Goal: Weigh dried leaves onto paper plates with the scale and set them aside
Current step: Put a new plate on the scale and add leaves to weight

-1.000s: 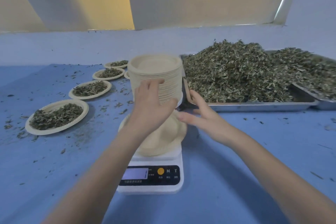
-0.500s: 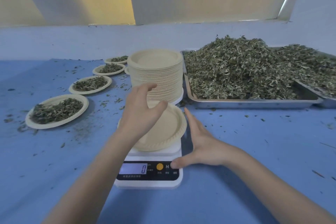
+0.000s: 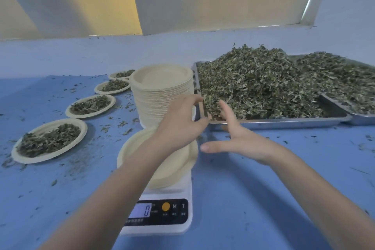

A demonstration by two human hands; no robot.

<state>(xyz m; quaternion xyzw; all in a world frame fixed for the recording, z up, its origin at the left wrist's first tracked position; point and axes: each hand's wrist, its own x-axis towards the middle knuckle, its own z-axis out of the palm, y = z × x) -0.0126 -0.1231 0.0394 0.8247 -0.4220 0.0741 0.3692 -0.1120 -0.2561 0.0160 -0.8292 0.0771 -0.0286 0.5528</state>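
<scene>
An empty paper plate point(image 3: 172, 170) lies on the white scale point(image 3: 162, 217), whose display reads 0. Behind it stands a tall stack of paper plates point(image 3: 160, 91). A heap of dried leaves point(image 3: 263, 83) fills the metal tray point(image 3: 284, 123) at right. My left hand point(image 3: 180, 126) hovers above the plate with its fingers apart, reaching toward the tray's near left corner. My right hand point(image 3: 237, 138) is open just right of the left one, fingertips at the edge of the leaves. Neither hand holds anything.
Several paper plates with leaves run along the left: the nearest filled plate point(image 3: 48, 141), a second filled plate point(image 3: 91, 105) and more behind. A second metal tray point(image 3: 363, 117) of leaves overlaps the first at far right. Leaf crumbs litter the blue table point(image 3: 263, 199).
My right hand has left the scale's front and risen toward the tray's leaves. My left hand has moved right from the plate stack, over the plate on the scale.
</scene>
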